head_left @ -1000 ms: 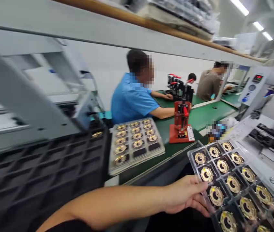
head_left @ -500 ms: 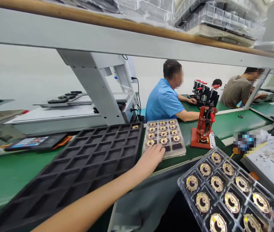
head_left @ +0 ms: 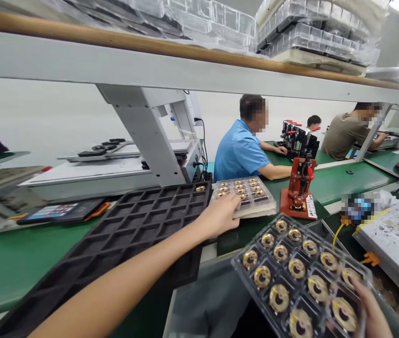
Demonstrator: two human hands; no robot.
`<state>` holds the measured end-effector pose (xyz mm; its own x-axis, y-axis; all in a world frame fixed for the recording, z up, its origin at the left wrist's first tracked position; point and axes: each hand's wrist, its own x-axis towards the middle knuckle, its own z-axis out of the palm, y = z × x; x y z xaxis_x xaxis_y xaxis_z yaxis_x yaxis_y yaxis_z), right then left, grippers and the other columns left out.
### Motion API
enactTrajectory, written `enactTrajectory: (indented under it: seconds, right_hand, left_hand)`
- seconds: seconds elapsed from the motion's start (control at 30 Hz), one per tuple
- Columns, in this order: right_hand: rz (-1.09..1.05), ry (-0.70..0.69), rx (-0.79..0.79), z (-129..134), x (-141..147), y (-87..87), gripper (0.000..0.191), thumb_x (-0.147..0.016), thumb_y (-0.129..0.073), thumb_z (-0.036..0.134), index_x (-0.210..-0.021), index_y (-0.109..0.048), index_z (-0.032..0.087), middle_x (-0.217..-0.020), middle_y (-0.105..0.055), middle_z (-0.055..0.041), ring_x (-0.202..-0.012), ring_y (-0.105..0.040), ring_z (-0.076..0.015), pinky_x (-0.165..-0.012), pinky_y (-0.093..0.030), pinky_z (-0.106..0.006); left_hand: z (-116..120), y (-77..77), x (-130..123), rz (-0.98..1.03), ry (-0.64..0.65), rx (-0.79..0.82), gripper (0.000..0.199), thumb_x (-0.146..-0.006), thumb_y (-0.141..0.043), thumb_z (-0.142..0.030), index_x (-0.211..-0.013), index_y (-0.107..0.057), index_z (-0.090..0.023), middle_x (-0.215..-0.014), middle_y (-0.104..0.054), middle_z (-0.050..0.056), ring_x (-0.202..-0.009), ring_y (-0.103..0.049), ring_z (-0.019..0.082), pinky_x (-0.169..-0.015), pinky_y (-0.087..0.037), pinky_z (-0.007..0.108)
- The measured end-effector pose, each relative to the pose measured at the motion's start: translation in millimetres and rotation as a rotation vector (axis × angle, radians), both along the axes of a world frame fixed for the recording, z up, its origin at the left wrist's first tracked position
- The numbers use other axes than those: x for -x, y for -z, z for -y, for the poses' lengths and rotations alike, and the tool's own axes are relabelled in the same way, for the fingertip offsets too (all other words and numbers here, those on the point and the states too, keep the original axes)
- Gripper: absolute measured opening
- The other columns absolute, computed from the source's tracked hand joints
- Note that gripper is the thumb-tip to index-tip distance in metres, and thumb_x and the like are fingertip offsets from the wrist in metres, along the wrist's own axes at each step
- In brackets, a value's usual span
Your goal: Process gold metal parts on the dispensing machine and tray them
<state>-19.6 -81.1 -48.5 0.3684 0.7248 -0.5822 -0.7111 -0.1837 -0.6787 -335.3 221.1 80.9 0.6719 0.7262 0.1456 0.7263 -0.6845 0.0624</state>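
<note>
Left hand (head_left: 220,215) reaches across to the clear plastic tray stack (head_left: 269,206) on the green tabletop (head_left: 368,176), its fingers bent over the near left edge and its thumb just below; I cannot tell whether they pinch it. Gold ring-shaped pieces sit in the top of that stack. Right hand (head_left: 375,312), partly cut off at the lower right, grips the blister tray (head_left: 270,287) by its right side, thumb over the rim; the other fingers are probably underneath, though the view there is poor. This tray is tilted in front of the person's body, off the tabletop, with gold rings (head_left: 292,268) in its compartments.

Left of the stack and just beside it lies a black compartment tray (head_left: 129,228), one gold disc (head_left: 200,188) in its far right corner. Right of the stack stands a red clamp fixture (head_left: 298,183). Behind, a co-worker in a blue shirt (head_left: 236,149) sits with one hand by black clamps (head_left: 300,142) with red handles. Overhead, a shelf (head_left: 185,72) bears clear packaging trays (head_left: 321,40).
</note>
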Motion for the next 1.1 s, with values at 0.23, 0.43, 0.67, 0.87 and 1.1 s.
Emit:
enactTrajectory:
  seconds: [0.23, 0.43, 0.67, 0.87, 1.1]
  right_hand:
    - [-0.080, -0.079, -0.399, -126.7, 121.6, -14.5, 0.054, -0.076, -0.094, 0.056, -0.112, -0.070, 0.024, -0.103, -0.083, -0.0020, -0.100, -0.081, -0.0301, -0.087, -0.067, -0.046]
    - [0.011, -0.319, -0.291, -176.7, 152.9, 17.0, 0.075, -0.069, -0.091, 0.078, -0.100, -0.066, 0.015, -0.090, -0.082, -0.0133, -0.075, -0.080, -0.0263, -0.064, -0.066, -0.037]
    - [0.016, -0.562, -0.308, -174.8, 129.3, 31.7, 0.070, -0.065, -0.097, 0.071, -0.089, -0.067, 0.014, -0.081, -0.081, -0.0098, -0.063, -0.074, -0.0166, -0.057, -0.062, -0.028]
    - [0.007, -0.591, -0.361, -169.4, 126.4, 34.3, 0.059, -0.066, -0.103, 0.058, -0.090, -0.077, 0.010, -0.086, -0.082, -0.0101, -0.074, -0.079, -0.0184, -0.074, -0.066, -0.031]
    - [0.058, -0.539, -0.387, -166.5, 124.8, 46.1, 0.055, -0.069, -0.102, 0.057, -0.094, -0.083, 0.012, -0.091, -0.085, -0.0114, -0.085, -0.082, -0.0214, -0.083, -0.065, -0.033]
  left_hand:
    - [-24.2, -38.6, -2.6, 0.150, 0.031, 0.076, 0.028, -0.070, -0.068, -0.024, -0.086, -0.045, -0.026, -0.097, -0.061, 0.003, -0.090, -0.062, 0.026, -0.075, -0.042, 0.034]
    - [-13.5, -33.9, 2.1, 0.191, 0.050, 0.128, 0.030, -0.071, -0.068, -0.022, -0.087, -0.043, -0.025, -0.096, -0.059, 0.003, -0.091, -0.059, 0.026, -0.078, -0.041, 0.034]
    - [33.4, 14.4, 2.0, 0.217, 0.077, 0.184, 0.024, -0.081, -0.061, -0.013, -0.092, -0.043, -0.025, -0.103, -0.057, 0.005, -0.099, -0.058, 0.028, -0.085, -0.045, 0.038]
    - [65.9, 59.4, -2.0, 0.177, 0.129, 0.156, 0.022, -0.090, -0.058, -0.007, -0.096, -0.046, -0.024, -0.107, -0.059, 0.006, -0.103, -0.060, 0.030, -0.086, -0.051, 0.040]
    - [81.7, 75.3, -7.6, 0.142, 0.138, 0.116, 0.021, -0.094, -0.054, -0.003, -0.101, -0.050, -0.022, -0.111, -0.059, 0.007, -0.106, -0.059, 0.031, -0.090, -0.054, 0.044]
